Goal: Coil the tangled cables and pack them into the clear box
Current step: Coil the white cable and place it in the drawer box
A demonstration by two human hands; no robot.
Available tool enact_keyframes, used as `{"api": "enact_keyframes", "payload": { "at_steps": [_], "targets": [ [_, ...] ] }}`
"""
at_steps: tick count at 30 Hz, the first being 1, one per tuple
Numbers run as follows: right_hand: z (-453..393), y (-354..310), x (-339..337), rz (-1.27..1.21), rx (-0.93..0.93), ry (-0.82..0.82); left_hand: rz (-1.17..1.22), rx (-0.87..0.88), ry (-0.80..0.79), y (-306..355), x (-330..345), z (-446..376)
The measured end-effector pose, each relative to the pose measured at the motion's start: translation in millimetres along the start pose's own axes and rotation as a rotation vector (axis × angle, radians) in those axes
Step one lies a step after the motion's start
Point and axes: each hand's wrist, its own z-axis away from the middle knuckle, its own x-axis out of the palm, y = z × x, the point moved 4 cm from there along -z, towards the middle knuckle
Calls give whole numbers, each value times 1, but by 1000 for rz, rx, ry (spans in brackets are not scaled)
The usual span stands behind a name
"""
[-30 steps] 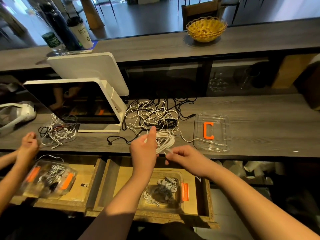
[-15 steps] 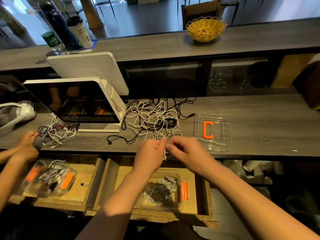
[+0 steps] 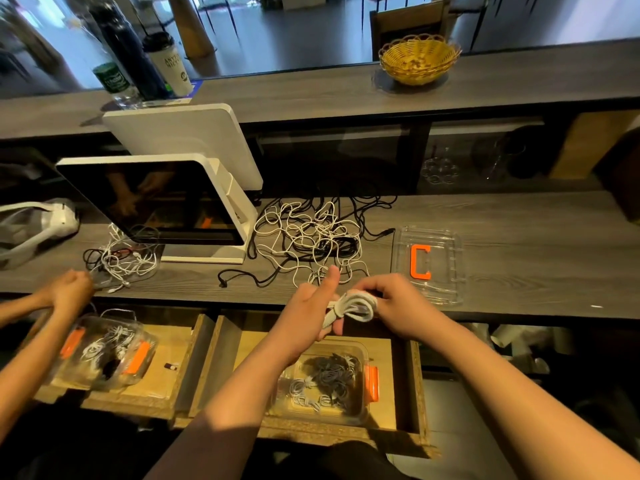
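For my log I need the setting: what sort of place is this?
Probably a cafe or shop service counter: a white point-of-sale screen on the grey wooden counter, a lidded white takeaway cup, and a yellow woven basket.

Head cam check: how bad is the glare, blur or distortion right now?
Head view: wide-angle lens bows the counter edge; the dark screen mirrors hands; the clear lid glints; the white coil and both hands, left, right, look slightly soft.
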Motion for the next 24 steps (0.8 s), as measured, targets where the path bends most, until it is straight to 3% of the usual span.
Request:
{"api": "enact_keyframes", "payload": {
  "at_steps": [4,8,10,15,24],
  "targets": [
    [2,0,9,7,32,11,272,-50,17,-3,-3,1],
    [3,6,9,7,85,-20,489,-70,-171,-14,1,-2],
    [4,7,8,7,95,-40,529,-84,-190,-18,1,-4],
    [5,1,12,51,66,-104,213,-64,13,-28,-6,-12],
    [9,-5,8,163,29,-59,218,-94,330,-37,0,-16]
  ]
}}
